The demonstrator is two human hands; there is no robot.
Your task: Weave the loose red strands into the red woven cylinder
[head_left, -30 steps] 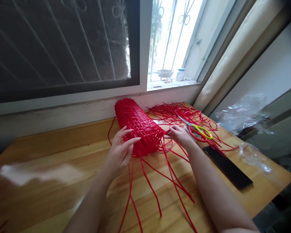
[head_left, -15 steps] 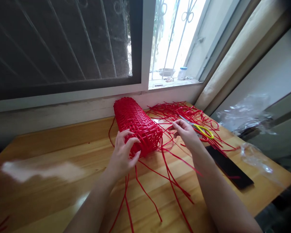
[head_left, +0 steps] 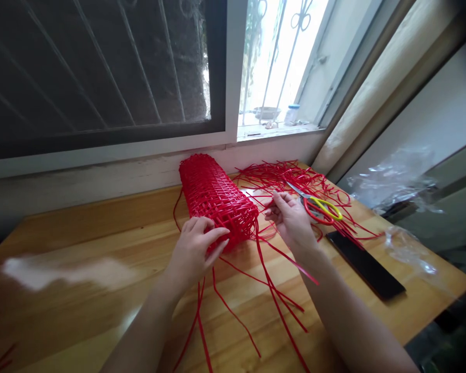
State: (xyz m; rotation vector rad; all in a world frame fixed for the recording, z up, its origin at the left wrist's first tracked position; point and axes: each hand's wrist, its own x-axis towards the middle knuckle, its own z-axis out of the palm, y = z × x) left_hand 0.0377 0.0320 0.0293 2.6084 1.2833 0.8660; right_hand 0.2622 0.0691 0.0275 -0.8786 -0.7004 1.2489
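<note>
At the left hand (head_left: 198,241), grip unclear, the basket (head_left: 216,187) may be warped if the strand (head_left: 265,208) pinched by the right hand (head_left: 289,215) is overpulled.

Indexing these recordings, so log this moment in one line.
left hand: at woven red piece, near end | right hand: apparently pinching red strand | scissors: beside right hand, by loose strands | black slab: on table

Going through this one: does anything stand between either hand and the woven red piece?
Nothing visible blocks the left hand, which is right at the near end of the woven red piece. Between that piece and the right hand, only thin red strands show; the scissors lie outside that gap.
</note>
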